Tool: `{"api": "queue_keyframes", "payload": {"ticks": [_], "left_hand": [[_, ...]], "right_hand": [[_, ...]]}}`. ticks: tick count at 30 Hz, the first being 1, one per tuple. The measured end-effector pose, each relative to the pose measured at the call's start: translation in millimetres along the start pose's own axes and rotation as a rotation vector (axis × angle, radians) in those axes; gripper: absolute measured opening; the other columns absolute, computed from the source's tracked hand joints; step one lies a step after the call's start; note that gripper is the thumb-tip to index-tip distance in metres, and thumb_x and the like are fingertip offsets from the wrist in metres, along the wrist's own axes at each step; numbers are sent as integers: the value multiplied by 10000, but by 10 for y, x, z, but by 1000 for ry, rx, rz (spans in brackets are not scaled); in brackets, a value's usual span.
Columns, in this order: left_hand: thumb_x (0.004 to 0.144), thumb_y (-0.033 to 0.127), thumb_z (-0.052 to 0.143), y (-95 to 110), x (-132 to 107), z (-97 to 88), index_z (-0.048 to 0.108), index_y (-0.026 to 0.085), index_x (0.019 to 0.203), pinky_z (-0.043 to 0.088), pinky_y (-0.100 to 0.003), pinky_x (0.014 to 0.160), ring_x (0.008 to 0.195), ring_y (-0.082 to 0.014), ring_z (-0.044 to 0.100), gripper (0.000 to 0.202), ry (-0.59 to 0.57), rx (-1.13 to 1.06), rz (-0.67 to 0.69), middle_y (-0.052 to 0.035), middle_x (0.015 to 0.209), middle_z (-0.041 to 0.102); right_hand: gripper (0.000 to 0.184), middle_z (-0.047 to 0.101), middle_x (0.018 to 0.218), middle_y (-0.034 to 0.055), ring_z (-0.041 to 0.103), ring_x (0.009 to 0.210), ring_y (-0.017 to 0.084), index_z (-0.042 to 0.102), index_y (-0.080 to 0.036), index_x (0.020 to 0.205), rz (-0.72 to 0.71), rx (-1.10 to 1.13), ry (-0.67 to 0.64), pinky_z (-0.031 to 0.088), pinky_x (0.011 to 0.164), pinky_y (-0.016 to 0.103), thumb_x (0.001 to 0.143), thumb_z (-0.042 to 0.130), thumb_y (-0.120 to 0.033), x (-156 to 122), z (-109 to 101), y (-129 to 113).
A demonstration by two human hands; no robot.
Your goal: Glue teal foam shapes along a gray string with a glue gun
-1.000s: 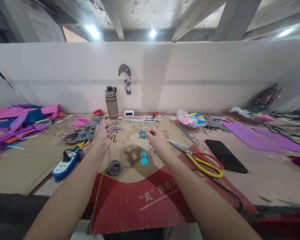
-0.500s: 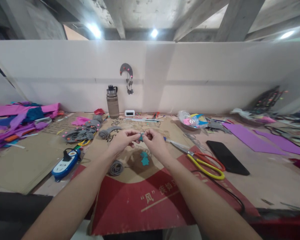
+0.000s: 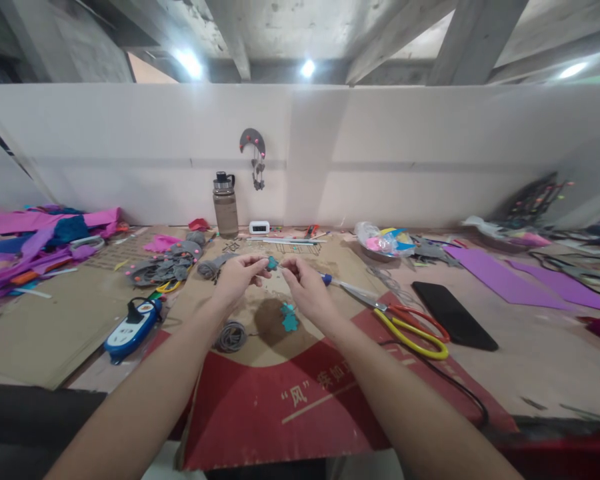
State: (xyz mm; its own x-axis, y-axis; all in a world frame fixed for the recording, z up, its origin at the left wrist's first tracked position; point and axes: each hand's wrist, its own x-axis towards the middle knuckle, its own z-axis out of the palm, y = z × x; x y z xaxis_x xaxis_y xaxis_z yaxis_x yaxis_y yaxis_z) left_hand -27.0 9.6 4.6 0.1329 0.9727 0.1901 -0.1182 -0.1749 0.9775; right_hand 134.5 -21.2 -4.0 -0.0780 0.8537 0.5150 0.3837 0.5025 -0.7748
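Note:
Over the cardboard sheet (image 3: 260, 453), my left hand (image 3: 240, 280) pinches a small teal felt piece (image 3: 273, 263) between thumb and fingertips. My right hand (image 3: 307, 287) is closed in a pinch just to the right of it; what lies between its fingertips is too small to make out. Below both hands, several teal felt cutouts (image 3: 289, 318) lie overlapping on the cardboard. A coil of grey yarn (image 3: 231, 337) rests near my left forearm, with a thin strand leading off to the right.
Scissors with red and yellow handles (image 3: 410, 330) lie right of my right hand, beside a black phone (image 3: 453, 315). A blue-and-white power strip (image 3: 134, 328) sits on the left. Behind stand a bottle (image 3: 225, 210) and a small white clock (image 3: 259, 228). Purple sheets (image 3: 505, 277) lie at right.
My hands have drawn slightly apart. The teal felt piece has gone left with my left hand, and a gap now shows between it and my right fingertips.

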Motion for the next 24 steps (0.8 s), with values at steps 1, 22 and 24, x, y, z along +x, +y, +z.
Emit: {"api": "queue_keyframes", "payload": {"ticks": [1,22,24], "left_hand": [[641,320,736,-2,11,-10,677,116,820,404,-173,443,598,-118,613,278,8,-36,-4,-65,737,662],[754,132,641,139,77,-191,636,103,793,456,-107,412,469,-54,567,49,87,-455,-115,-7,569,615],[724,159,677,148,78,-205,632,111,802,437,-110,395,481,-57,569,102,96,-457,-87,7,571,602]], "right_hand": [[156,588,840,38,531,770,151,540,-172,905,5,-4,-3,403,725,281,832,437,-264,0,1,-1],[198,548,588,18,511,559,143,548,-182,671,318,-304,72,362,530,250,725,363,-227,211,-591,254],[268,527,530,38,511,546,158,515,-189,566,334,-514,-34,357,533,268,764,422,-344,179,-587,326]]}}
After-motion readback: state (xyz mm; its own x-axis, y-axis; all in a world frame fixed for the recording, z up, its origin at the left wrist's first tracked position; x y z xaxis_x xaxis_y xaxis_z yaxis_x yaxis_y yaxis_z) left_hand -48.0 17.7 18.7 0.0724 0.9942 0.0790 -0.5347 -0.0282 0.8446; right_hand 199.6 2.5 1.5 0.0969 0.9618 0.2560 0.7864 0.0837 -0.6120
